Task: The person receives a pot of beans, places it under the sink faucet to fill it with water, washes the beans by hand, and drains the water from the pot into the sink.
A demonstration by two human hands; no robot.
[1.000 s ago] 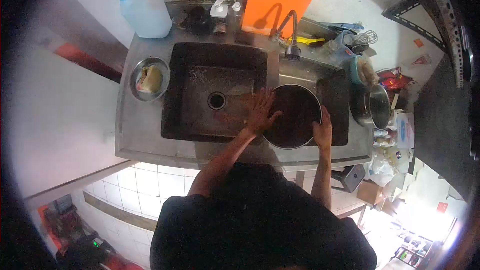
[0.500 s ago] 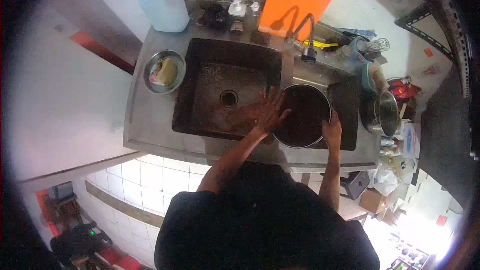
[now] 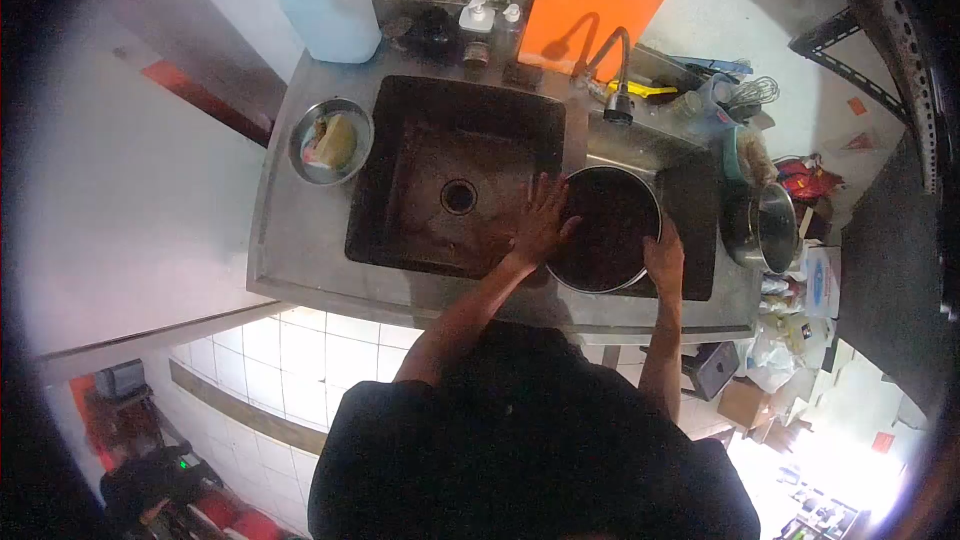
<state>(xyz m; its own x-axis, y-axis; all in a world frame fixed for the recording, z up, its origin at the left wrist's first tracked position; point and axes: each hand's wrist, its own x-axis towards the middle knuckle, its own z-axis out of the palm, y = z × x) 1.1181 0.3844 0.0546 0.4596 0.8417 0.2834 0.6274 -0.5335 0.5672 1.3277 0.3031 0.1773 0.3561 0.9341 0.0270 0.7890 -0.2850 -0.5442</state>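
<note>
A round dark pan (image 3: pixel 606 230) with a thin bright rim lies over the right-hand sink basin (image 3: pixel 690 230), below the faucet (image 3: pixel 619 105). My left hand (image 3: pixel 543 223) rests against the pan's left side, its fingers spread and pointing away from me over the divider and the edge of the left basin (image 3: pixel 430 155). On the pan's right side, my right hand (image 3: pixel 664 258) grips the rim, with the fingers partly hidden. The inside of the pan is too dark to make out.
A metal bowl with a sponge-like item (image 3: pixel 337 143) sits at the counter's left. Behind the sinks are a bluish jug (image 3: pixel 330 15), pump bottles (image 3: pixel 477 16) and an orange board (image 3: pixel 590 10). A steel pot (image 3: pixel 774 228) stands at the right.
The whole view has shifted, so the sink and counter appear farther right than in the earliest frame. Both hands remain at the pan's sides.
</note>
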